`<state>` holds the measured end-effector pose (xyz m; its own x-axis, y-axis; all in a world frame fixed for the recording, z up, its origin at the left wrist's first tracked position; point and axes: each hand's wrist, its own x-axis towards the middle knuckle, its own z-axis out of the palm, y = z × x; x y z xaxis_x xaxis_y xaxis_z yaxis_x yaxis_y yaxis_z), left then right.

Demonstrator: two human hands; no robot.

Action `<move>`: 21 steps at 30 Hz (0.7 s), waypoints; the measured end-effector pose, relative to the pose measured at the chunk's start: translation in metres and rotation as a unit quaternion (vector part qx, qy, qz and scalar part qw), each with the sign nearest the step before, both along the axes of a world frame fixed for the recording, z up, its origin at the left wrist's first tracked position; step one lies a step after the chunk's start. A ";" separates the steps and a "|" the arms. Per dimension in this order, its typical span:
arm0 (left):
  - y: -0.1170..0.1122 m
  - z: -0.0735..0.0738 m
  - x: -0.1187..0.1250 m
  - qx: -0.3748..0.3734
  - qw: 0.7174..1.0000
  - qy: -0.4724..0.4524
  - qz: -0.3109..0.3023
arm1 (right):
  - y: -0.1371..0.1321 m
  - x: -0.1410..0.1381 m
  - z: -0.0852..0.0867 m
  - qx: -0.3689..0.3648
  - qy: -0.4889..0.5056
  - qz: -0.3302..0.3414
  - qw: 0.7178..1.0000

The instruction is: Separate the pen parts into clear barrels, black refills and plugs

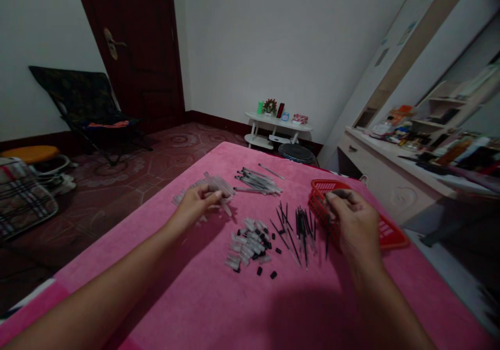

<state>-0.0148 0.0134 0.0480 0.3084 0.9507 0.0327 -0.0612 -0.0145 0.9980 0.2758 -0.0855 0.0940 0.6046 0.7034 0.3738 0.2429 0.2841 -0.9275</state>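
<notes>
My left hand (203,198) pinches a clear pen barrel (225,206) above a spread of similar clear barrels (188,188). In front of the red basket (390,238), my right hand (353,217) is closed in a pinch on a dark, thin pen refill (327,245) that points downward. More black refills (303,225) lie left of that hand. Between the hands is a heap of clear pen caps (247,246), mixed with small black plugs (273,274). Farther back lies a bundle of pens (258,180) with dark ends.
A pink cloth (187,298) covers the table. One single pen (271,171) lies beyond the bundle. A dresser (394,173) crowded with bottles stands at right. Behind are a low white shelf (279,122), a dark round stool (296,153) and a folding chair (84,105).
</notes>
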 end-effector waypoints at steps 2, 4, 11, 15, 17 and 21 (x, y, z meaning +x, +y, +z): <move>0.004 -0.003 -0.016 -0.063 0.998 -0.002 0.019 | 0.006 0.000 -0.011 -0.047 -0.054 -0.001 0.997; 0.007 -0.010 -0.035 -0.106 0.993 -0.001 0.044 | 0.013 -0.001 -0.024 -0.076 -0.109 0.008 0.991; 0.008 -0.036 -0.091 -0.208 0.972 0.031 0.105 | 0.031 0.007 -0.068 -0.151 -0.281 0.000 0.948; 0.011 -0.039 -0.094 -0.214 0.968 0.063 0.114 | 0.035 0.012 -0.077 -0.188 -0.366 -0.032 0.911; 0.013 -0.038 -0.090 -0.221 0.966 0.081 0.103 | 0.038 0.010 -0.078 -0.201 -0.404 -0.037 0.892; 0.014 -0.034 -0.087 -0.237 0.963 0.117 0.053 | 0.051 -0.006 -0.074 -0.188 -0.457 -0.006 0.870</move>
